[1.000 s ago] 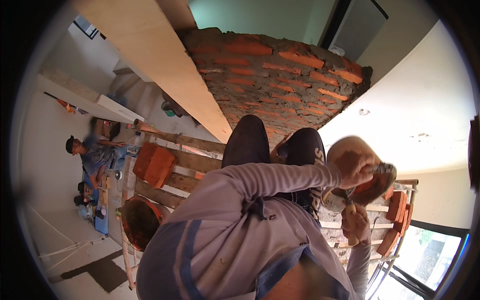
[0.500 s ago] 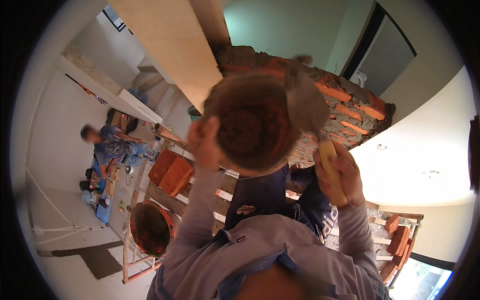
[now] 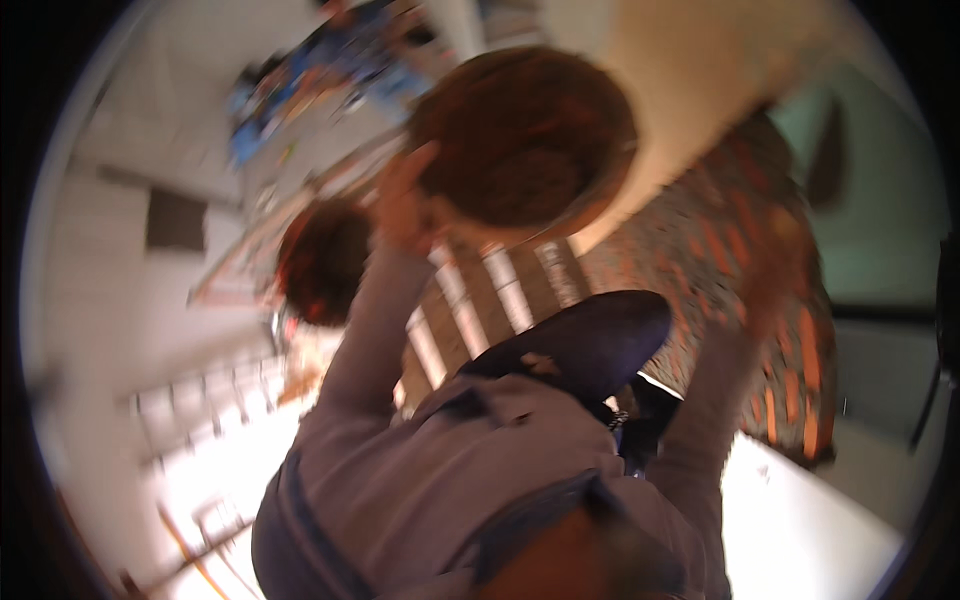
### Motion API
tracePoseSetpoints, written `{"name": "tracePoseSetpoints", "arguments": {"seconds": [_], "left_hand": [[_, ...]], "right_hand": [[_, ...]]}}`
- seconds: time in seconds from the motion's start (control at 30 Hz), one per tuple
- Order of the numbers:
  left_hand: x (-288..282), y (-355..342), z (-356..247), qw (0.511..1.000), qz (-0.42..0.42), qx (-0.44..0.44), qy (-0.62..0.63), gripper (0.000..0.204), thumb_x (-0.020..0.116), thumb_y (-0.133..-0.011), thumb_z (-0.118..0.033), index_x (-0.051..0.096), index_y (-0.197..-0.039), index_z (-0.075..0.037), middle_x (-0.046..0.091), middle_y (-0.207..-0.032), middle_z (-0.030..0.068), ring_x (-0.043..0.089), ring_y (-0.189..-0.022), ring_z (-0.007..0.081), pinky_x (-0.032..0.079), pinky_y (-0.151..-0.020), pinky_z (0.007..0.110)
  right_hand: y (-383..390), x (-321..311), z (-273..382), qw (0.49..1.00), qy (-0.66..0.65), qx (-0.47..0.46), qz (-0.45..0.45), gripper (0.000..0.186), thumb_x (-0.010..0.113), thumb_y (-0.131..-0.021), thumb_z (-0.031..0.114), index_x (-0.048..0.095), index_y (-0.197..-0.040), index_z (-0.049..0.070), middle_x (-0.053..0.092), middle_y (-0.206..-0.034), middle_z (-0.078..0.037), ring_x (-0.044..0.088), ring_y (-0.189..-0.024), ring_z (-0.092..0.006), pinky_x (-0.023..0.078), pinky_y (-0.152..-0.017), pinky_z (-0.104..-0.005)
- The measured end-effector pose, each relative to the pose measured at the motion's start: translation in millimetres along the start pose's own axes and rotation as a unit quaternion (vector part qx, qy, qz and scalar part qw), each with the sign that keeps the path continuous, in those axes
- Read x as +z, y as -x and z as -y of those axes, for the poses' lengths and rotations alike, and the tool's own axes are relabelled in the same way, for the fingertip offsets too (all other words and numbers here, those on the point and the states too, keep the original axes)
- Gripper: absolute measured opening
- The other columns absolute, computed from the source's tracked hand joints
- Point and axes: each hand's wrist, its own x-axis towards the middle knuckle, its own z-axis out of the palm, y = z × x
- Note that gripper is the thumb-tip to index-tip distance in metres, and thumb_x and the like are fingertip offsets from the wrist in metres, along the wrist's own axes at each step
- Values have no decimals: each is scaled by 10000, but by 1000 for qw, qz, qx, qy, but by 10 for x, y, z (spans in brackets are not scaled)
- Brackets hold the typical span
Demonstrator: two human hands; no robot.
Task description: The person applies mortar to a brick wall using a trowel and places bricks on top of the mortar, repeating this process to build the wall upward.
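A round, brown-stained mortar bucket (image 3: 545,236) hangs tilted in front of me, its open mouth toward me. My left hand (image 3: 405,200) is closed on the bucket's left rim. Off to the right, my right hand (image 3: 772,280) is smeared by motion, closed around the handle of a trowel. The grey trowel blade (image 3: 828,155) points up and away, beyond the top of the brick wall (image 3: 690,270). Rough mortar and orange bricks show on the wall's face, below and left of my right hand.
A second bucket (image 3: 325,262) stands left of my left forearm. Slatted planks (image 3: 480,300) with gaps lie beneath me by my leg. A pale board (image 3: 670,90) rises behind the held bucket. Another person (image 3: 360,50), blurred, is at the upper left among scattered items.
My view has swung round to the left. The held bucket has moved up, away from the trowel. My right hand has moved out to the right with the trowel, over the wall.
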Motion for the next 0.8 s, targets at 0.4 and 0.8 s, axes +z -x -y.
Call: {"name": "tracePoseSetpoints", "arguments": {"seconds": [0.4, 0.8], "left_hand": [[-1093, -1090, -674, 987, -96, 76, 106, 294, 519, -926, -148, 573, -1188, -27, 635, -1176, 124, 610, -1069, 264, 478, -957, 474], [-2346, -3122, -396, 986, -149, 37, -58, 329, 438, -969, -323, 575, -1208, -142, 623, -1148, 53, 600, -891, 244, 480, -766, 574]], "right_hand": [[2531, -555, 284, 929, -2, 351, 117, 407, 540, -958, 274, 544, -1200, -53, 603, -1068, -271, 598, -948, -409, 464, -813, -462], [2905, -685, 410, 833, -260, 487, 15, 407, 607, -894, 288, 494, -1163, 4, 555, -753, -59, 536, -582, -153, 434, -503, -293]]}}
